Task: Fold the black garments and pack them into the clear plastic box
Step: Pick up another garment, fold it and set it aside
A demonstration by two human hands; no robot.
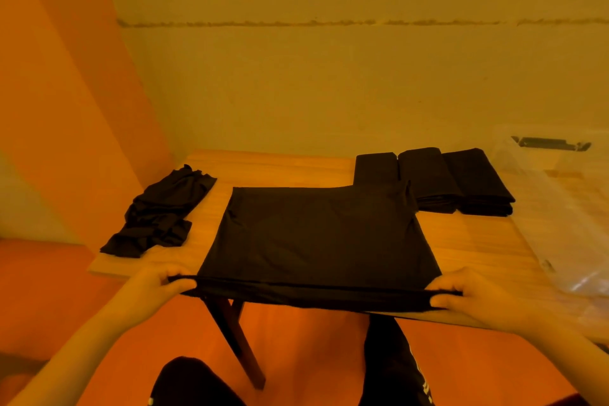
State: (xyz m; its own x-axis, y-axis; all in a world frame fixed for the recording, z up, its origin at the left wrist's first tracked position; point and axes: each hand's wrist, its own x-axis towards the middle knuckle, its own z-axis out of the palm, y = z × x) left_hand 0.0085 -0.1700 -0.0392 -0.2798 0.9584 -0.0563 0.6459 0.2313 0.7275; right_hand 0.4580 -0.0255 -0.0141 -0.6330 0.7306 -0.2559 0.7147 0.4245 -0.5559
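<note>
A black garment lies spread flat across the wooden table, its near edge hanging over the table's front. My left hand pinches the near left corner of that edge. My right hand pinches the near right corner. Three folded black garments lie side by side at the back right. A crumpled pile of black garments sits at the table's left edge. The clear plastic box stands at the far right, faint and hard to make out.
A plain wall runs behind the table. The table's dark leg shows below the front edge. My legs in dark trousers are under the table front. The floor is orange-toned.
</note>
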